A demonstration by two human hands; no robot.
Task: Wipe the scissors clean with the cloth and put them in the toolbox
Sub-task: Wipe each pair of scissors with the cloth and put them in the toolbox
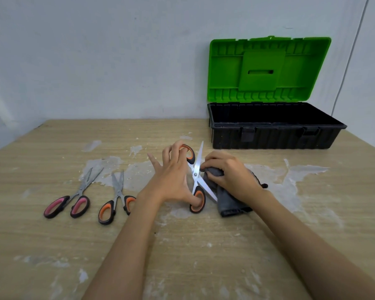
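My left hand holds a pair of orange-and-black scissors with blades spread wide, thumb in the near ring and a finger in the far ring. My right hand grips a dark grey cloth and presses it against the blades just right of the pivot. Two more pairs lie on the table to the left: pink-handled scissors and orange-handled scissors, both with dull, smeared blades. The toolbox, black with a green lid standing open, sits at the back right; nothing shows inside it.
The wooden table has pale, worn patches across its middle. A grey wall stands right behind the table and toolbox. A thin cable runs down the wall at the far right.
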